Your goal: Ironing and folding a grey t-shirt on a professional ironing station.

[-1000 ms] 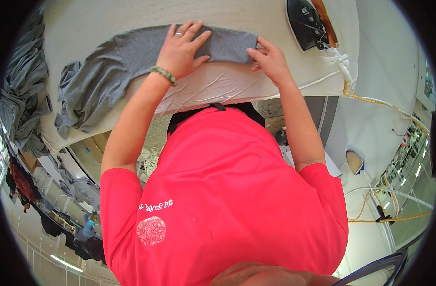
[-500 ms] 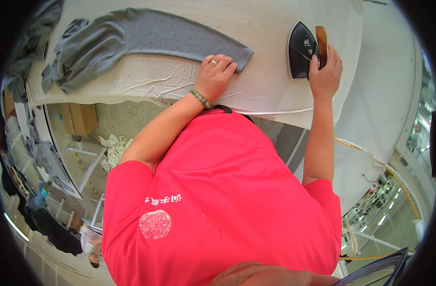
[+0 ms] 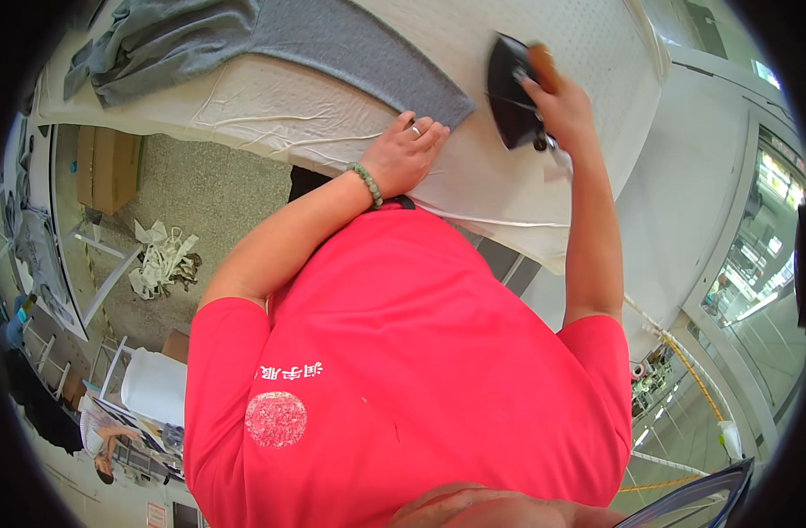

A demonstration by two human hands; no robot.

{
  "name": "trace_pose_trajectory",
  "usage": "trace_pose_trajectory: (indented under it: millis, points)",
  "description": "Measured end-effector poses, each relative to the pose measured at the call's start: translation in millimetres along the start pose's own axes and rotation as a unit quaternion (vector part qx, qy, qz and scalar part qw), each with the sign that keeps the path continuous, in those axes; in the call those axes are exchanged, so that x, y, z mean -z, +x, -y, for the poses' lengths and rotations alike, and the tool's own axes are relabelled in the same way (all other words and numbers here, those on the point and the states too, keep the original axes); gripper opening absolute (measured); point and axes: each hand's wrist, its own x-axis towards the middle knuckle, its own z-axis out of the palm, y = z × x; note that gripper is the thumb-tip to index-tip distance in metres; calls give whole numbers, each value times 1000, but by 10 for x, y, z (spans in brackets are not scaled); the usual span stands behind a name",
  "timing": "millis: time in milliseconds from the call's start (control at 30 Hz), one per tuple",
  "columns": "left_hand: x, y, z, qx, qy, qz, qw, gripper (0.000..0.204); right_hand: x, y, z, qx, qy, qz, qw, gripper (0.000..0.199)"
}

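A grey knit garment (image 3: 323,44) lies on the white-covered ironing table (image 3: 332,119), with a long, tapering part, like a sleeve, stretched out to the right and the rest bunched at the left. My left hand (image 3: 405,154), with a ring and a green bead bracelet, is closed at the lower corner of the hem, fingers curled together; the fingertips are partly hidden. To the right of that hem, my right hand (image 3: 563,110) grips the brown handle of a black iron (image 3: 511,92). The iron is smeared by motion, so I cannot tell whether it touches the cloth.
My body stands against the table's near edge. Below at the left are a cardboard box (image 3: 108,167), white scraps (image 3: 163,257) on the floor and a white chair (image 3: 154,387). Another person (image 3: 102,431) sits farther off. Yellow-striped rails (image 3: 689,365) run at the right.
The iron has moved left toward the hem in my right hand and turned a little. My left hand stays by the hem corner. The view has shifted.
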Motion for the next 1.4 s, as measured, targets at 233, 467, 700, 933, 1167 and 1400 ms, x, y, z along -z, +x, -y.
trace_pose_trajectory:
  millis: [233,467,700,933,1167,1400]
  points:
    - [110,21,-130,-25,87,75,993,45,-689,338,1657,88,-143,162,972,35]
    - [210,-145,-120,-26,40,77,996,43,-736,178,1418,102,-179,189,960,38]
    - [506,-217,361,33,-28,-38,998,34,-313,-421,655,-47,-89,185,978,49]
    - [333,-57,335,62,-37,-1,997,33,-440,-682,326,-110,-22,129,985,49]
    - [495,8,668,70,-10,-12,997,28,-550,-1046,334,-67,-89,139,984,45]
    - [788,-213,1167,45,13,-19,999,23,-706,-878,752,-45,-99,154,982,44]
